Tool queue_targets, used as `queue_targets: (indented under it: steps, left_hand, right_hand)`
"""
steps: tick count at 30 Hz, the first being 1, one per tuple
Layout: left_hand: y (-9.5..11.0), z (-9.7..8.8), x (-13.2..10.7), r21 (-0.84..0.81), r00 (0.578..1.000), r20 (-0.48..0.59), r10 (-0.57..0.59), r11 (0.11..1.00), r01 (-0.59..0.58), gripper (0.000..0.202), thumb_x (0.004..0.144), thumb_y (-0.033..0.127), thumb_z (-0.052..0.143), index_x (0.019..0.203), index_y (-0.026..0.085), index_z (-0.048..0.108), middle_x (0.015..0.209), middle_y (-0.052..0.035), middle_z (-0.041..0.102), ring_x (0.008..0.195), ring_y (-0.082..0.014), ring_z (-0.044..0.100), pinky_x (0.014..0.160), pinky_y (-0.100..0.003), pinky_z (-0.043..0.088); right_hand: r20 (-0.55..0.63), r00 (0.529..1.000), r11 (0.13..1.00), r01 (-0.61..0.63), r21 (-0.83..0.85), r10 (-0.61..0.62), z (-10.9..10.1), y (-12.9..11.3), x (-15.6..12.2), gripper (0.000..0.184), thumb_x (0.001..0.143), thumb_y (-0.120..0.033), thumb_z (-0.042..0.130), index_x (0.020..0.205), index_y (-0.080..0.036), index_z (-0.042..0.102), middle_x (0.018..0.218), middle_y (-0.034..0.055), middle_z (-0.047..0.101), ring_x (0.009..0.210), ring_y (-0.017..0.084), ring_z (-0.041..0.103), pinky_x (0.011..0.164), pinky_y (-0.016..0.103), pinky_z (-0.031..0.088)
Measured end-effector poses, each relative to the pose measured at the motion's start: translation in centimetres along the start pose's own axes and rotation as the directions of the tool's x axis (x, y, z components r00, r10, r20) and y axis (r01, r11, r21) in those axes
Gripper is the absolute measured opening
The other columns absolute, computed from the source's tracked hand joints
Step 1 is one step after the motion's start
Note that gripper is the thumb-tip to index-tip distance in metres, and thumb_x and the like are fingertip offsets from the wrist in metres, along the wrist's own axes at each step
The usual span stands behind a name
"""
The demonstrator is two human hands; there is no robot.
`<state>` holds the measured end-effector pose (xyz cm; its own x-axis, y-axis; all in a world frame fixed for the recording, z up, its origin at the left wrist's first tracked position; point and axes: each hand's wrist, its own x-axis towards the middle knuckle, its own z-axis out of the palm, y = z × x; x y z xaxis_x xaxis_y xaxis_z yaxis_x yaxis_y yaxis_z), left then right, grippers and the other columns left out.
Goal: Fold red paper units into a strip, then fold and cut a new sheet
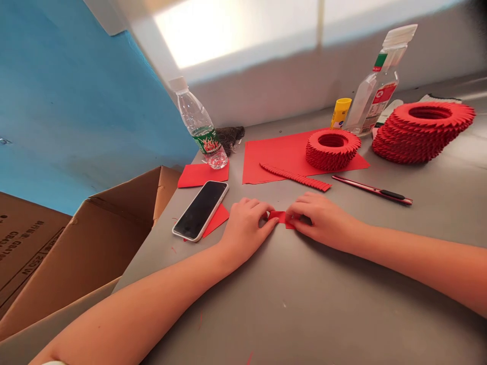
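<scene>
A small red paper piece [280, 218] lies on the grey table [304, 304], pinched from both sides. My left hand [245, 228] grips its left end with curled fingers. My right hand [323, 219] presses and holds its right end, fingers closed over it. Just beyond the hands lies a row of folded red paper units [294, 177]. A red paper sheet [277, 154] carries a small ring of folded red units [332, 148].
A phone [200, 209] rests on red paper scraps at the left. A water bottle [200, 126], a glue stick [340, 112], a clear liquid bottle [376, 86], a larger red paper ring [422, 131] and a utility knife [373, 189] stand further back. An open cardboard box [95, 228] sits beside the table's left edge.
</scene>
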<state>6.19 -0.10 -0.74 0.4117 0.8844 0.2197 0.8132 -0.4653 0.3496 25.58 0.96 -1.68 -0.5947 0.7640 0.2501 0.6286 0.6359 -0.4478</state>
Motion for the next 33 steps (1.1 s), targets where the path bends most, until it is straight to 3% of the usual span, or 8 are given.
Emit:
queue_targets:
  steps: [7, 14, 19, 26, 33]
  left_hand:
    - [-0.17, 0.13, -0.27, 0.108, 0.983, -0.071, 0.170, 0.981, -0.162, 0.013, 0.086, 0.028, 0.051, 0.088, 0.021, 0.062, 0.085, -0.0005, 0.066, 0.086, -0.0181, 0.054, 0.077, -0.033, 0.036]
    - [-0.51, 0.64, -0.33, 0.122, 0.934, -0.083, 0.348, 0.934, -0.337, 0.019, 0.089, 0.022, 0.045, 0.089, 0.021, 0.064, 0.082, 0.0011, 0.070, 0.082, -0.0131, 0.061, 0.072, -0.028, 0.040]
    - [-0.75, 0.70, -0.24, 0.134, 0.881, -0.097, 0.463, 0.883, -0.450, 0.018, 0.088, 0.026, 0.048, 0.092, 0.023, 0.065, 0.094, 0.0002, 0.069, 0.083, -0.0122, 0.060, 0.074, -0.027, 0.042]
    - [-0.74, 0.31, -0.15, 0.151, 0.850, -0.089, 0.520, 0.850, -0.504, 0.015, 0.087, 0.023, 0.050, 0.091, 0.021, 0.065, 0.096, 0.0011, 0.069, 0.082, -0.0129, 0.062, 0.075, -0.027, 0.042]
    - [-0.58, 0.19, -0.20, 0.186, 0.856, -0.075, 0.512, 0.850, -0.493, 0.017, 0.089, 0.024, 0.047, 0.087, 0.020, 0.064, 0.095, 0.0014, 0.069, 0.084, -0.0124, 0.063, 0.075, -0.027, 0.041]
  right_hand:
    - [0.017, 1.000, 0.991, 0.006, -0.132, -0.004, -0.22, 0.16, -0.09, 0.017, 0.083, -0.028, 0.047, 0.086, -0.019, 0.062, 0.080, 0.0053, 0.057, 0.077, 0.018, 0.049, 0.074, 0.032, 0.036]
    - [0.025, 1.000, 0.995, 0.001, -0.102, 0.002, -0.39, 0.43, -0.07, 0.013, 0.082, -0.029, 0.050, 0.082, -0.020, 0.060, 0.079, 0.0037, 0.058, 0.077, 0.018, 0.049, 0.071, 0.031, 0.036]
    - [0.010, 1.000, 0.996, 0.006, -0.086, -0.006, -0.31, 0.60, 0.01, 0.015, 0.083, -0.030, 0.050, 0.087, -0.020, 0.060, 0.079, 0.0042, 0.058, 0.078, 0.019, 0.049, 0.073, 0.032, 0.037]
    - [0.019, 1.000, 0.995, 0.013, -0.095, -0.011, -0.30, 0.67, 0.00, 0.018, 0.083, -0.030, 0.050, 0.092, -0.022, 0.063, 0.081, 0.0046, 0.058, 0.078, 0.019, 0.048, 0.073, 0.032, 0.037]
    - [0.036, 0.999, 0.993, 0.030, -0.113, -0.026, -0.30, 0.57, -0.13, 0.020, 0.084, -0.029, 0.048, 0.089, -0.020, 0.066, 0.081, 0.0060, 0.058, 0.078, 0.019, 0.048, 0.074, 0.032, 0.038]
